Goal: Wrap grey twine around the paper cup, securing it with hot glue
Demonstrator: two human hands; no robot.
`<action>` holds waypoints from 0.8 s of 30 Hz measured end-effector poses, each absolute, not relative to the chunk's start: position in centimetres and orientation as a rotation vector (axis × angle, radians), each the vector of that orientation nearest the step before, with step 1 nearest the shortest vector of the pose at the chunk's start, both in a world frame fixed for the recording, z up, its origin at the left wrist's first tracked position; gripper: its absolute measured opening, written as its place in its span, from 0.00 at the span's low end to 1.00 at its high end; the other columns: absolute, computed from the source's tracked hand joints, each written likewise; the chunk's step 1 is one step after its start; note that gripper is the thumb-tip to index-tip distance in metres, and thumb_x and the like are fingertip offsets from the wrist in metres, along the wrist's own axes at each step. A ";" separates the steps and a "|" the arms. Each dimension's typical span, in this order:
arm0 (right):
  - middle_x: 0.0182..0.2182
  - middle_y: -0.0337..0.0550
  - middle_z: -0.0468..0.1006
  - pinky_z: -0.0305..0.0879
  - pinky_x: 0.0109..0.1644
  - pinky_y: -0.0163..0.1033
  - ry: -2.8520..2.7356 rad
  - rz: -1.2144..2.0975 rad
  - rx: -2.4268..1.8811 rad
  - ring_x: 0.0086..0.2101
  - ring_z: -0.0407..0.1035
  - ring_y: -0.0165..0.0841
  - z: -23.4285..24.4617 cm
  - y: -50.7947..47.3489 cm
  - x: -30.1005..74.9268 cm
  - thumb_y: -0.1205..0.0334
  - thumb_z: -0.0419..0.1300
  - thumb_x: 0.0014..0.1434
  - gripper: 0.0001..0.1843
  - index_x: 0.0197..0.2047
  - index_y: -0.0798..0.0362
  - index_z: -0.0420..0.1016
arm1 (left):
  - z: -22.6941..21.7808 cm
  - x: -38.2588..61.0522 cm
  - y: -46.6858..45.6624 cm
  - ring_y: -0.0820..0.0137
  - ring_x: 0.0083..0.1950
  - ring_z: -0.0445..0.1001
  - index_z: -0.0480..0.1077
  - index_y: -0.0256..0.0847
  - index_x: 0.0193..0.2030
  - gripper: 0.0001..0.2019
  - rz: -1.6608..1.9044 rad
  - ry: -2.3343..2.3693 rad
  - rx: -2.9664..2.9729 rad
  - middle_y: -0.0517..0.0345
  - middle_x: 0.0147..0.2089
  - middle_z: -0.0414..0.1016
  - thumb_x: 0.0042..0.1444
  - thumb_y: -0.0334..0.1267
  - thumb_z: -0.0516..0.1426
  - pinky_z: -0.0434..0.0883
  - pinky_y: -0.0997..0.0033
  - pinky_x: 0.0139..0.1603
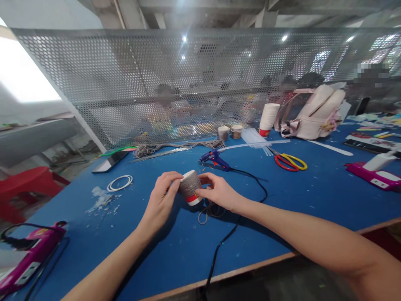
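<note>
A paper cup (pixel 190 188) is held tilted between my two hands over the blue table (pixel 150 255). Grey cord covers much of its side; a red and white band shows at the lower end. My left hand (pixel 164 194) grips the cup's left side near the white rim, thumb and fingers closed on it. On the other side my right hand (pixel 219 190) pinches the cup with thumb and fingers. Loose grey cord (pixel 203 216) lies in loops below my right hand. Just beyond the cup rests a blue glue gun (pixel 214 159), its black cable running to the table's front edge.
Red-and-yellow scissors (pixel 290 162), clear glue sticks (pixel 255 140), stacked paper cups (pixel 269 119) and a pink backpack (pixel 316 115) lie toward the back right. A cord bundle (pixel 150 148) sits by the perforated screen (pixel 125 83). Purple power strips (pixel 376 175) flank the table; a white ring (pixel 119 183) lies left.
</note>
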State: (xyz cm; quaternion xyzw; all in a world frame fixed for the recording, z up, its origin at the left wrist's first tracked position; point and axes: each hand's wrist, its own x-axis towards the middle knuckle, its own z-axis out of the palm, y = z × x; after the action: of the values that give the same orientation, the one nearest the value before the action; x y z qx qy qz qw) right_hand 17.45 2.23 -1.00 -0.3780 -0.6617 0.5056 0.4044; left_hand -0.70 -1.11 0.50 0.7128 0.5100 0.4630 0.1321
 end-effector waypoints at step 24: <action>0.42 0.46 0.77 0.64 0.35 0.37 -1.803 1.061 -0.967 0.33 0.70 0.31 -2.3 1.8 17.4 0.60 0.63 0.54 0.15 0.44 0.56 0.70 | -0.6 0.8 -1.8 0.68 0.40 0.71 0.64 0.41 0.43 0.15 1.286 1.592 2.029 0.57 0.40 0.70 0.48 0.41 0.57 0.72 0.63 0.43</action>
State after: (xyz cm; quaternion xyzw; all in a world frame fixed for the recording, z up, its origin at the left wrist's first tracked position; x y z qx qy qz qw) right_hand 17.38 1.84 -2.27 -0.3835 -0.7149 0.4205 0.4062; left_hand 0.83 -1.79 -0.63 0.6982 0.5477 0.4424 0.1296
